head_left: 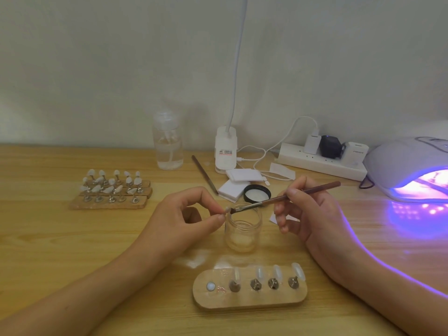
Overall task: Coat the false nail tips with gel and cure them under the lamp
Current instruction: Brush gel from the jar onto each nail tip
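Brown brush (291,195) gripped by right hand (312,214) | left hand (184,219) pinches blurred tip (227,210) | lamp (407,163) cropped

Home nail desk: lit curing lamp (412,175) right of hands, tip stands (110,190) left, power strip (322,163) beyond.

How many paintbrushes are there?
2. One brush is in the right hand, its tip over the open jar. The second brush lies on the table, left of the white lamp base. None seem hidden.
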The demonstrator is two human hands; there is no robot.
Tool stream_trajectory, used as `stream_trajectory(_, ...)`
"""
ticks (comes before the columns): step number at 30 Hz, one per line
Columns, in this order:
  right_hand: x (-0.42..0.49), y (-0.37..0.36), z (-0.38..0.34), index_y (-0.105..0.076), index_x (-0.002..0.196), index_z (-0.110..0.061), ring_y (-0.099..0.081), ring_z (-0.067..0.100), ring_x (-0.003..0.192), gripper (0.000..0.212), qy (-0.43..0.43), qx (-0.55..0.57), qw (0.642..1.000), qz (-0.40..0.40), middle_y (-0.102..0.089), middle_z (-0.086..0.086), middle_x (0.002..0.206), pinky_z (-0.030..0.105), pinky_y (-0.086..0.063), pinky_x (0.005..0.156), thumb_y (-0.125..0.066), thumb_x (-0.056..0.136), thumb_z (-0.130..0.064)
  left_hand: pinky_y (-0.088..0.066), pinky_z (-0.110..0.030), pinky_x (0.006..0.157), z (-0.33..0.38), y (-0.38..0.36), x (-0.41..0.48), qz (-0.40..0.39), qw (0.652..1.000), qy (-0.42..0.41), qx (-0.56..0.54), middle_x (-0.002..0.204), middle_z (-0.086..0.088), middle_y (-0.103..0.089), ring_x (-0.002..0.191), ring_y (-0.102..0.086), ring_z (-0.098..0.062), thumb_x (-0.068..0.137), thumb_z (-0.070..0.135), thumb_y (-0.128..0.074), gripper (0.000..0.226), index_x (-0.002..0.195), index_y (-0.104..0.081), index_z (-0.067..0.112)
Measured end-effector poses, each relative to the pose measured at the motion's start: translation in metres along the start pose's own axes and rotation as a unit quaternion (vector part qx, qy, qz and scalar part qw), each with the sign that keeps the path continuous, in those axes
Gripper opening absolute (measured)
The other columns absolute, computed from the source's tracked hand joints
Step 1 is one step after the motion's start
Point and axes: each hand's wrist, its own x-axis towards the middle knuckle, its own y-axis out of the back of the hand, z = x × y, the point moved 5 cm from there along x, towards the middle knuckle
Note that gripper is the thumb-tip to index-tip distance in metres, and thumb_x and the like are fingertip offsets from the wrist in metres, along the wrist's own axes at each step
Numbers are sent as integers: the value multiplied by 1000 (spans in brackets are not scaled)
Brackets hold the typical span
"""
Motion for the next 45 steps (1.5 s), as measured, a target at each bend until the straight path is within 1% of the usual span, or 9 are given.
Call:
stream_trajectory(4,1,3,-1,-59,71,-19,-58,16,55,13,-5,9,1000,14,-62,9,66,24,-47,47,-63,84,-23,-38,-23,56,1,0,0,1,1000,-5,0,82,-30,-62,55,-41,-12,80,21,-78,13,73,-70,29)
stream_trajectory(9,0,1,-1,-59,73,-20,-59,17,56,19,3,14,1000,-4,-62,10,68,24,-48,48,-65,91,-23,-36,-18,52,2,0,0,2,1000,-16,-9,64,-24,-49,54,-39,-12,79,21,-77,12,73,-71,29)
stream_trajectory(14,0,4,0,-54,77,-13,-57,16,54,12,-7,6,1000,16,-61,10,65,23,-47,46,-59,80,-24,-34,-19,52,2,1,-1,-5,1000,-21,-15,62,-26,-45,55,-38,-16,81,20,-77,13,73,-72,29)
stream_trajectory(19,0,1,-2,-59,73,-19,-59,16,56,17,9,17,1000,-5,-62,10,67,23,-47,47,-61,90,-22,-35,-19,53,2,1,-1,-8,999,-23,-27,62,-25,-48,56,-39,-19,70,39,-74,12,75,-72,29)
stream_trajectory(22,-1,0,-1,-54,79,-13,-58,16,56,14,1,0,1000,-2,-62,10,66,24,-48,47,-60,82,-25,-36,-20,53,2,1,-1,-2,999,-35,-28,58,-18,-50,54,-41,-17,68,42,-72,14,75,-72,30)
stream_trajectory(25,0,4,-1,-54,77,-14,-57,16,54,13,-2,-1,1000,12,-61,9,65,23,-46,46,-60,81,-25,-37,-19,52,2,1,-1,7,999,-42,-25,54,-4,-49,52,-42,-13,71,36,-73,8,74,-70,28)
stream_trajectory(31,0,0,-3,-60,72,-22,-59,16,56,17,6,15,1000,-10,-62,9,68,23,-48,48,-61,89,-25,-41,-20,50,4,1,0,8,998,-56,-12,70,-1,-63,50,-45,-10,81,13,-74,17,73,-68,27)
stream_trajectory(36,0,3,-2,-58,73,-19,-58,15,55,11,-5,5,1000,12,-62,9,66,23,-47,47,-59,82,-25,-42,-19,50,6,0,-1,11,998,-64,-4,76,10,-64,50,-45,-9,82,8,-74,19,74,-68,24)
stream_trajectory(45,0,3,-1,-56,77,-15,-58,16,55,15,-5,0,1000,21,-62,9,66,23,-47,46,-55,93,-17,-41,-15,49,6,0,-1,15,998,-62,-3,75,13,-64,50,-46,-6,82,8,-73,19,74,-68,25)
